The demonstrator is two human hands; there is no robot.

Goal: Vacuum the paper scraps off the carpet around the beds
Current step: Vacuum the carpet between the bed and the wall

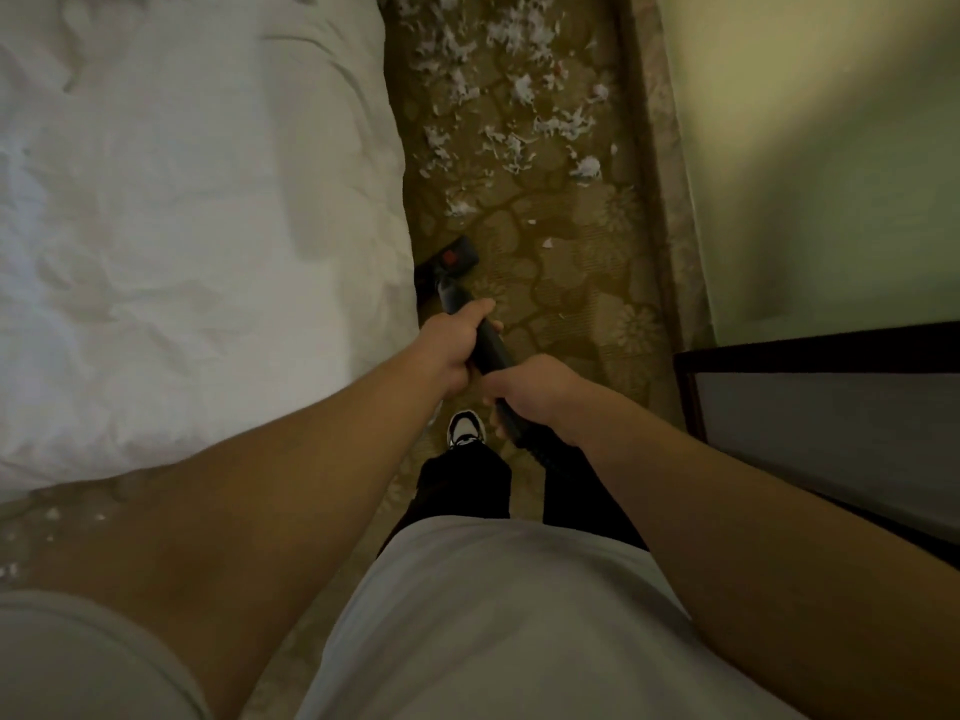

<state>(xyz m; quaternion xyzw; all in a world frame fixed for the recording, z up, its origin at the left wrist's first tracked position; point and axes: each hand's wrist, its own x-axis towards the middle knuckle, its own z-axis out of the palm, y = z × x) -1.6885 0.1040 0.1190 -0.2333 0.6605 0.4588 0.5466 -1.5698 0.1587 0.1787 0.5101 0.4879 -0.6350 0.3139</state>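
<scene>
Two hands hold the black vacuum wand [492,351] in the head view: the left hand [453,341] has its fingers wrapped round the tube higher up, and the right hand [532,392] grips it just behind. The vacuum nozzle [450,259] sits on the patterned carpet [576,288], right beside the edge of the white bed [197,200]. White paper scraps [498,96] lie scattered ahead of the nozzle, between the bed and the wall [805,148]. A shoe [466,431] shows below the hands.

left hand [451,348], right hand [537,394] both gripping
</scene>
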